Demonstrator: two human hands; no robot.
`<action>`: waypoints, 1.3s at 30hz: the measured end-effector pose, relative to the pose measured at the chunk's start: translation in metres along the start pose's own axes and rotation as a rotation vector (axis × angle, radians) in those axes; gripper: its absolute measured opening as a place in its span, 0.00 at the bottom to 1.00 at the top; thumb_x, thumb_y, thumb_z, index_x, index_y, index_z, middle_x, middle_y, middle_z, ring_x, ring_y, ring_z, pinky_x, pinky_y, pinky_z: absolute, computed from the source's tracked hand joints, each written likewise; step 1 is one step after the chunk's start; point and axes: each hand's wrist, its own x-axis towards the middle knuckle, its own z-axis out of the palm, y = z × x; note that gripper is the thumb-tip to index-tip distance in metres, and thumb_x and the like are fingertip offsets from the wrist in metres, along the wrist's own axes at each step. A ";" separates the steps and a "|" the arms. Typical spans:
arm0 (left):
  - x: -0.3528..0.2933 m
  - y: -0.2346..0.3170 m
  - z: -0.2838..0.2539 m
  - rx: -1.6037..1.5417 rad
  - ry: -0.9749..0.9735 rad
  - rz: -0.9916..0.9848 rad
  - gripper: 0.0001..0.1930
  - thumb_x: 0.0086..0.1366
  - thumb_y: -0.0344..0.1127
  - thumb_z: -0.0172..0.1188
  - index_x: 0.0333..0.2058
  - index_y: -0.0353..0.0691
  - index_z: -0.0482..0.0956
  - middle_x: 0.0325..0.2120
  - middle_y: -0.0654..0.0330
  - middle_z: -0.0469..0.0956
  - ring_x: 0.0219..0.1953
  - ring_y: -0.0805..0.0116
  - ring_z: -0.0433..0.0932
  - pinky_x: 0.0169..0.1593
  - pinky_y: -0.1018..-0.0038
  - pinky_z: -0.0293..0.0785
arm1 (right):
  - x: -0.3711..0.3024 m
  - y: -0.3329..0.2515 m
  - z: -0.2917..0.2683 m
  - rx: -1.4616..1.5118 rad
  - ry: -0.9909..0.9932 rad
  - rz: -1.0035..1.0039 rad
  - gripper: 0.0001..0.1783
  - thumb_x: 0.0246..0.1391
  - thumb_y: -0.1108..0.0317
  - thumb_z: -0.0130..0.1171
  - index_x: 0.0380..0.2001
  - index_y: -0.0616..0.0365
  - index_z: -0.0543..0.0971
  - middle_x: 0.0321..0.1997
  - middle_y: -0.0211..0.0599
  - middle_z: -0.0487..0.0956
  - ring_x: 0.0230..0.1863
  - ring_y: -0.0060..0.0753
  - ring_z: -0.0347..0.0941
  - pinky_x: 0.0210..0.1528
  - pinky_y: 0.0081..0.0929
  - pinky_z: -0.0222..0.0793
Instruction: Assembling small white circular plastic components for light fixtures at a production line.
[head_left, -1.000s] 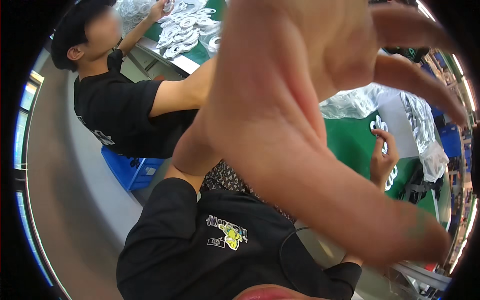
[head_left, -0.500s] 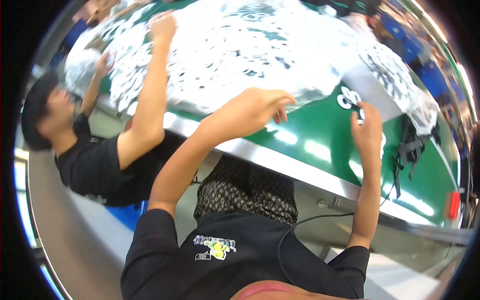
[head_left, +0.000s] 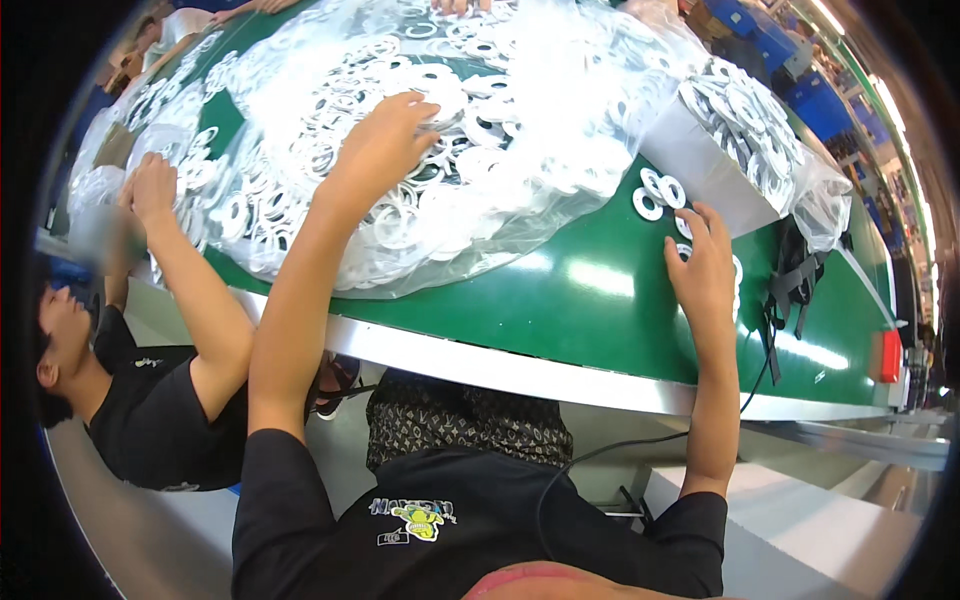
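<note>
Flat white rings lie in a wide heap on a clear plastic sheet. My left hand reaches over the middle of this heap, fingers stretched forward and slightly apart, tips beside a white ring. Whether they touch it I cannot tell. Farther right, my right hand hovers at or just over the table with thumb and fingers apart. A few loose rings lie by its fingertips, and others are partly covered by the hand.
The green tabletop has a pale metal edge. A white box heaped with rings stands beyond my right hand, near black straps and a red block. A co-worker handles things at my left.
My left hand has moved left and forward, from above the sheet's near edge onto the ring heap. My right hand stays by the loose rings. The co-worker's raised arm has come down.
</note>
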 end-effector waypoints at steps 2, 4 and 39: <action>0.002 0.006 -0.011 -0.025 -0.008 -0.012 0.14 0.58 0.39 0.61 0.42 0.41 0.78 0.47 0.57 0.75 0.49 0.55 0.73 0.51 0.68 0.69 | -0.001 0.008 0.003 0.007 -0.040 -0.007 0.14 0.46 0.73 0.59 0.40 0.59 0.76 0.48 0.42 0.75 0.48 0.46 0.71 0.48 0.37 0.68; 0.003 0.003 -0.013 -0.093 0.083 0.010 0.13 0.56 0.40 0.64 0.36 0.38 0.78 0.44 0.56 0.77 0.47 0.55 0.75 0.49 0.69 0.70 | 0.003 0.004 -0.004 0.024 -0.086 0.012 0.13 0.46 0.73 0.59 0.39 0.59 0.76 0.43 0.41 0.77 0.46 0.46 0.72 0.47 0.36 0.68; -0.059 0.149 0.001 -1.973 -0.989 -0.782 0.13 0.68 0.39 0.47 0.44 0.35 0.66 0.45 0.45 0.73 0.48 0.49 0.75 0.45 0.51 0.78 | -0.006 -0.016 -0.009 1.254 -0.502 0.381 0.10 0.50 0.75 0.50 0.36 0.65 0.78 0.32 0.30 0.77 0.33 0.18 0.70 0.38 0.17 0.65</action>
